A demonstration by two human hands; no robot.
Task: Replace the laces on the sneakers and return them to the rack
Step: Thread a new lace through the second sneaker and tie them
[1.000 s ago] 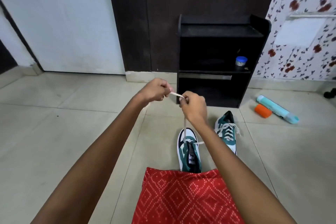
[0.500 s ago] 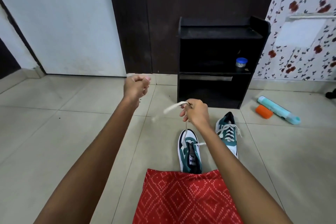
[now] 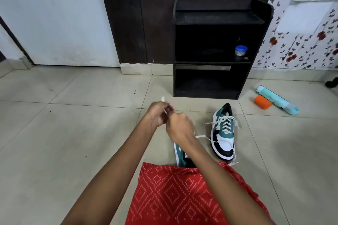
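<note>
Head view — laced sneaker (image 3: 224,133) lies near-far, toe nearest.

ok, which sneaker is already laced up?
The sneaker on the right, nearer the rack: white lace criss-crosses its top. The other sneaker sits mostly hidden under the left hand and right hand, which pinch a loose lace.

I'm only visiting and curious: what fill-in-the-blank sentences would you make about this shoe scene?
1. The left hand and right hand both grip a white ___.
2. The jar on the rack has a ___ lid.
3. The laced sneaker lies on the ___.
Missing words: lace; blue; floor.
</note>
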